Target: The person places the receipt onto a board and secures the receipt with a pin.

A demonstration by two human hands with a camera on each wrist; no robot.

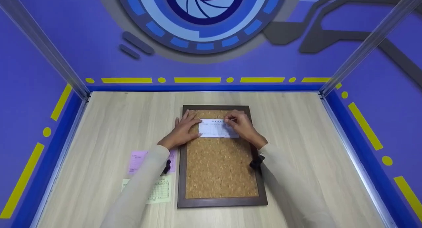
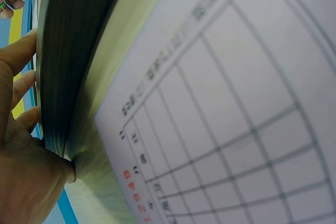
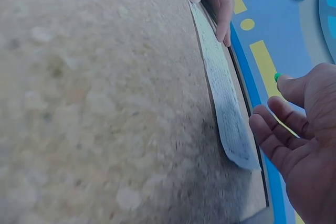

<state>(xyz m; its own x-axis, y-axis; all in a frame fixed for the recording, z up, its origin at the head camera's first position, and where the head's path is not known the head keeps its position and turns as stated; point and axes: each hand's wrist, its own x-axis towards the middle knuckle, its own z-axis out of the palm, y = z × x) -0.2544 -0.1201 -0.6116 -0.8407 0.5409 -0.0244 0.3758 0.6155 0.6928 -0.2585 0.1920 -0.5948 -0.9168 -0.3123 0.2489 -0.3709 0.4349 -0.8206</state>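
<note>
A white printed slip [image 1: 216,130] lies across the upper part of a cork board [image 1: 221,168] with a dark brown frame. My left hand [image 1: 182,129] rests at the slip's left end, its thumb and a finger touching the edge, the other fingers spread on the board. At the upper right of the slip, my right hand [image 1: 242,124] pinches a small green push pin [image 3: 277,77] between thumb and finger. In the right wrist view the slip's right end curls slightly off the cork. The pin's point is hidden.
On the table left of the board lie a pink printed slip [image 1: 136,162] and a pale green one [image 1: 161,191], both partly under my left sleeve. A gridded slip [image 2: 220,103] fills much of the left wrist view. Blue-purple panels [image 1: 204,68] enclose the table [image 1: 296,129].
</note>
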